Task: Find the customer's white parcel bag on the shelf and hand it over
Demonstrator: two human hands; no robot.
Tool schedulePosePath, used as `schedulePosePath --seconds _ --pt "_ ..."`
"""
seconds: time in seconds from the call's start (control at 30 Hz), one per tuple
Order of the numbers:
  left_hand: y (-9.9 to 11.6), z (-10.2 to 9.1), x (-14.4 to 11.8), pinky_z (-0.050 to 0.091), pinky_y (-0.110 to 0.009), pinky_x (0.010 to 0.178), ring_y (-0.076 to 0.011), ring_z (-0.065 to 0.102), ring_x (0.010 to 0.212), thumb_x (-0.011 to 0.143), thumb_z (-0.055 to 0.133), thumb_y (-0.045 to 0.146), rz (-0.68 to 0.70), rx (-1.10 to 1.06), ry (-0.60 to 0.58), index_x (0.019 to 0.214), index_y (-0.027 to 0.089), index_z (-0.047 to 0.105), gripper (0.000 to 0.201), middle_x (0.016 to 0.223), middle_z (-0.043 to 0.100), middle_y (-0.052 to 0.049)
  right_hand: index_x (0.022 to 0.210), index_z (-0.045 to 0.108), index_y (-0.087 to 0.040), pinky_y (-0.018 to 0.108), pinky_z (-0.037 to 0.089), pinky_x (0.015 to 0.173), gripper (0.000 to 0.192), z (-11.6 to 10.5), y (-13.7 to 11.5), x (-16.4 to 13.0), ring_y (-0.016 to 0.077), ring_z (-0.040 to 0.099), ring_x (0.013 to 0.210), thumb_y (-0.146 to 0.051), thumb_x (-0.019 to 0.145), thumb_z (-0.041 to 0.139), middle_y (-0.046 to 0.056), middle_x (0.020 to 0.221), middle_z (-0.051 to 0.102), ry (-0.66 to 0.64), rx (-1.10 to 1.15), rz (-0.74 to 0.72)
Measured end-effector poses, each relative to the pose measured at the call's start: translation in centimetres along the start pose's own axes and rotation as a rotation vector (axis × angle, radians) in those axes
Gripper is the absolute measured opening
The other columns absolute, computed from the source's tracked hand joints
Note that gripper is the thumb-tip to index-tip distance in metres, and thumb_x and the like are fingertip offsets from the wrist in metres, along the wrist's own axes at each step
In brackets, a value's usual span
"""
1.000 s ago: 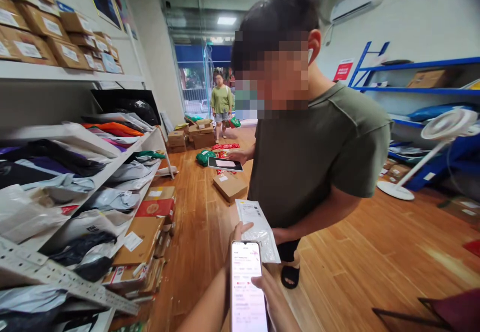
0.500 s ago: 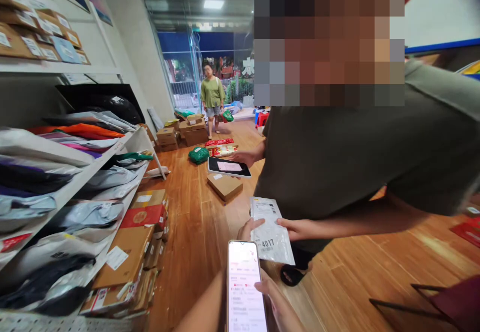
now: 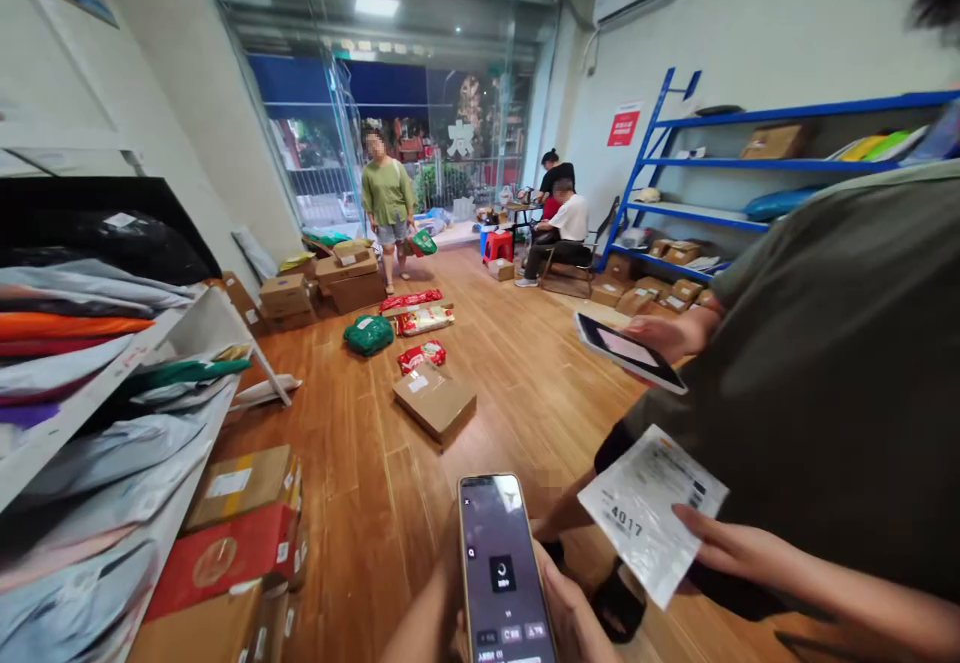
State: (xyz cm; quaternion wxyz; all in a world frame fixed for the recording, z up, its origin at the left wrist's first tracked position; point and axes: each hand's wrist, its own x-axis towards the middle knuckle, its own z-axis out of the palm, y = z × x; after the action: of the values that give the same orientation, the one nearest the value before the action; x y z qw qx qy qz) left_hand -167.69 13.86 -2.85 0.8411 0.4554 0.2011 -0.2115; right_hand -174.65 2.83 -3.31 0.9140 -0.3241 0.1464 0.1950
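A smartphone [image 3: 504, 543] stands upright in front of me at the bottom centre, its dark screen showing a small loading box. My left hand [image 3: 448, 583] is at its left edge, with most of the fingers hidden behind it. My right hand [image 3: 568, 603] closes round the lower right side. To the right, a person in a dark shirt [image 3: 810, 343] holds a white parcel bag [image 3: 652, 513] marked 4017 in one hand [image 3: 739, 543]. That person's other hand [image 3: 667, 335] holds another phone [image 3: 626, 351].
Shelves of bagged parcels [image 3: 112, 453] and stacked boxes [image 3: 232, 488] line the left. A cardboard box [image 3: 435, 403], red packs [image 3: 421, 356] and a green bag [image 3: 368, 335] lie on the floor ahead. Farther off stand a person in green [image 3: 388, 193] and a blue rack [image 3: 705, 208].
My left hand has left the parcel bag and is now at my phone. The bag is in the other person's hand alone. My screen went from a white list to dark; the view turned right.
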Motion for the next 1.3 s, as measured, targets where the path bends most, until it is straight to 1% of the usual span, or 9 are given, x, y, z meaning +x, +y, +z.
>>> schedulePosePath --seconds 0.17,0.3,0.4,0.6,0.77,0.87,1.0,1.17,1.3 --pt "3.7 -2.2 1.5 0.047 -0.029 0.079 -0.0182 0.063 0.084 0.066 0.063 0.056 0.2 0.015 -0.093 0.085 0.015 0.068 0.045 0.085 0.073 -0.003 0.11 0.062 -0.027 0.042 0.029 0.114 0.056 -0.8 0.3 4.9 0.0253 0.029 0.138 -0.057 0.064 0.067 0.001 0.134 0.054 0.212 -0.131 -0.194" --pt "5.2 -2.1 4.1 0.048 -0.03 0.074 -0.0199 0.065 0.08 0.051 0.074 0.054 0.153 0.062 0.103 0.088 0.014 0.062 0.056 0.081 0.074 -0.004 0.117 0.058 -0.026 0.043 0.022 0.117 0.06 -0.5 -1.2 8.6 0.0245 0.032 0.136 -0.063 0.068 0.059 0.002 0.135 0.053 0.185 -0.22 -0.226" --pt "6.3 -0.8 7.3 0.046 -0.029 0.068 -0.0189 0.065 0.077 0.05 0.073 0.055 0.099 0.117 0.169 0.095 0.014 0.055 0.063 0.079 0.072 -0.003 0.117 0.058 -0.026 0.045 0.03 0.113 0.061 -0.8 -3.0 11.7 0.0259 0.037 0.133 -0.063 0.069 0.058 0.003 0.135 0.053 0.185 -0.206 -0.232" --pt "9.3 3.3 15.7 0.044 -0.029 0.064 -0.0178 0.062 0.074 0.051 0.071 0.059 0.078 0.2 0.174 0.097 0.015 0.048 0.067 0.077 0.069 -0.004 0.115 0.06 -0.028 0.049 0.035 0.11 0.063 -4.5 -7.6 19.9 0.0297 0.036 0.134 -0.062 0.062 0.065 0.005 0.135 0.053 0.218 -0.239 -0.286" --pt "12.0 8.6 23.8 0.04 -0.026 0.057 -0.0145 0.059 0.061 0.061 0.065 0.057 0.092 0.228 0.153 0.095 0.016 0.046 0.056 0.065 0.064 0.001 0.103 0.067 -0.03 0.051 0.019 0.116 0.056 -7.6 -13.8 26.8 0.0315 0.029 0.137 -0.052 0.053 0.077 0.0 0.139 0.048 0.217 -0.474 -0.476" --pt "13.5 11.7 28.2 0.043 -0.027 0.062 -0.0157 0.061 0.069 0.068 0.062 0.049 0.111 0.188 0.178 0.096 0.016 0.046 0.046 0.074 0.066 -0.003 0.102 0.068 -0.032 0.048 0.012 0.118 0.049 -8.4 -18.1 30.2 0.0289 0.031 0.136 -0.053 0.059 0.073 -0.002 0.138 0.048 0.192 -0.564 -0.574" --pt "15.3 14.5 33.1 0.046 -0.029 0.066 -0.0187 0.063 0.073 0.071 0.06 0.051 0.141 0.204 0.185 0.095 0.012 0.051 0.047 0.077 0.067 -0.007 0.105 0.067 -0.029 0.045 0.009 0.119 0.055 -8.3 -23.0 34.2 0.0269 0.026 0.139 -0.061 0.06 0.068 -0.002 0.138 0.047 0.204 -0.479 -0.473" --pt "18.2 17.5 38.5 0.046 -0.026 0.064 -0.0164 0.06 0.068 0.064 0.066 0.057 0.167 0.234 0.17 0.085 0.011 0.06 0.05 0.068 0.065 -0.003 0.114 0.061 -0.027 0.049 0.02 0.117 0.061 -7.5 -27.8 39.5 0.0266 0.024 0.139 -0.064 0.066 0.061 0.0 0.139 0.047 0.24 -0.247 -0.244" --pt "21.2 19.6 43.5 0.042 -0.024 0.057 -0.0132 0.055 0.055 0.06 0.067 0.061 0.179 0.281 0.098 0.069 0.011 0.062 0.051 0.057 0.064 -0.003 0.1 0.068 -0.031 0.046 0.017 0.119 0.052 -8.0 -30.1 43.9 0.0277 0.024 0.139 -0.053 0.053 0.077 -0.004 0.135 0.051 0.252 -0.298 -0.337"
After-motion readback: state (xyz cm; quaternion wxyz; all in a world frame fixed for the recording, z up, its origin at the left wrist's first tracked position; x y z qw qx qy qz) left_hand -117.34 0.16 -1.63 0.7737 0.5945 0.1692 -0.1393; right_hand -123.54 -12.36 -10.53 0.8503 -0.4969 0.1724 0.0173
